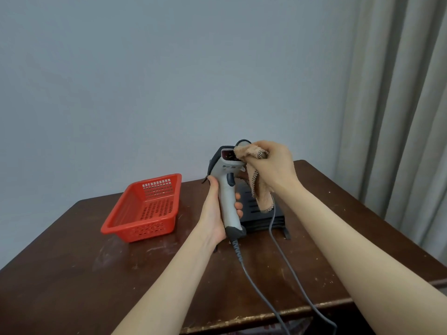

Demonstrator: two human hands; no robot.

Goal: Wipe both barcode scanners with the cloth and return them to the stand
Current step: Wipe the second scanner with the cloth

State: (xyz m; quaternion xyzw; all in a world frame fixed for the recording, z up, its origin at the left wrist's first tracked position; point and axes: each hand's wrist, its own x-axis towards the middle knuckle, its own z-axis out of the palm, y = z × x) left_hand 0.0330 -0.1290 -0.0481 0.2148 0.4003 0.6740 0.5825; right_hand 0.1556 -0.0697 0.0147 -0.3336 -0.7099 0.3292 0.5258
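Observation:
My left hand [214,211] grips the handle of a grey barcode scanner [226,189], held upright above the table with its red window facing me. My right hand [275,165] holds a tan cloth [249,153] bunched against the scanner's head, and a loose end of the cloth hangs down over the black stand [261,218]. Behind the held scanner, the dark head of a second scanner [214,158] shows only in part. Two grey cables [278,250] run from the scanners toward the table's front edge.
A red perforated plastic basket [145,209] sits to the left of the stand. The dark wooden table [72,274] is scuffed. Its front edge is close to me. A grey wall stands behind and a curtain [399,93] hangs at the right.

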